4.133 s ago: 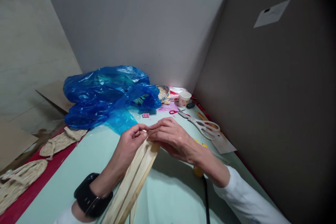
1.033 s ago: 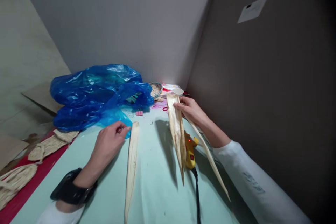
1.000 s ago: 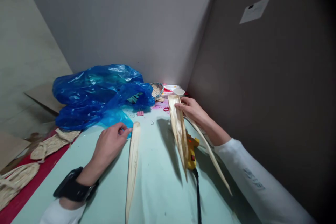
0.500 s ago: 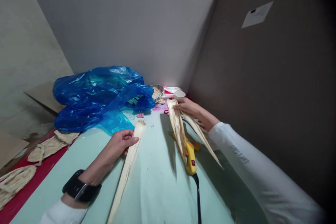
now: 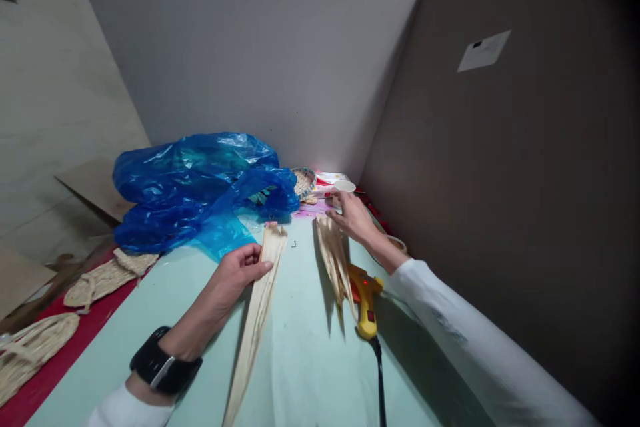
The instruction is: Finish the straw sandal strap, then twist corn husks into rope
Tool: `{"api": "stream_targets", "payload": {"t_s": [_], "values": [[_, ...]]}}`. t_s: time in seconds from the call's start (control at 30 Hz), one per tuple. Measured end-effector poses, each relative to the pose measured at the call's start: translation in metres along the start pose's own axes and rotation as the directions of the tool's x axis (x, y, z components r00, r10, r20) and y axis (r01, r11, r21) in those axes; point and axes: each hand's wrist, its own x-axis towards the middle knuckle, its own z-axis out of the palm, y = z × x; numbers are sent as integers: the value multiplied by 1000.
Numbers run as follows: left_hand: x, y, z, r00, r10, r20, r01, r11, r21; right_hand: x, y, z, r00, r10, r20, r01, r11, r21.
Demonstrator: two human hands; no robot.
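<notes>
My left hand [image 5: 245,265] pinches a long, pale, dried plant-fibre strip [image 5: 254,320] near its far end, thumb on top. The strip runs toward me and leaves the bottom of the view. My right hand [image 5: 354,217] has thumb and forefinger apart, just above the far end of some shorter dried strips [image 5: 332,250]; whether it touches them I cannot tell. Its fingertips are close to a white cup [image 5: 345,187]. Beside those strips lies a yellow glue gun [image 5: 367,300], its small red light on and its black cord toward me.
Blue plastic bags [image 5: 200,180] are heaped at the back left. Behind them stand a small woven basket [image 5: 304,181] and a pink binder clip [image 5: 271,223]. Braided straw pieces [image 5: 107,278] lie on red cloth at the left edge. A dark wall [image 5: 500,180] bounds the right.
My right hand has lowered the shorter strips toward the table and its fingers have spread from them. My left hand still grips the long strip, whose far end now overlaps the pink clip.
</notes>
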Motion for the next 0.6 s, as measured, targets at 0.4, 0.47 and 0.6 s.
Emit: {"api": "stream_targets", "payload": {"t_s": [0.4, 0.47, 0.6], "values": [[-8, 4, 15, 996, 62, 60, -61, 998, -22, -92, -50, 45, 949, -161, 270, -11, 843, 538], [-9, 1, 15, 997, 53, 57, -51, 998, -34, -93, -51, 41, 948, -157, 277, -37, 811, 584], [-12, -1, 21, 998, 70, 7, -70, 998, -11, -94, -50, 40, 959, -122, 255, -73, 765, 640]]}}
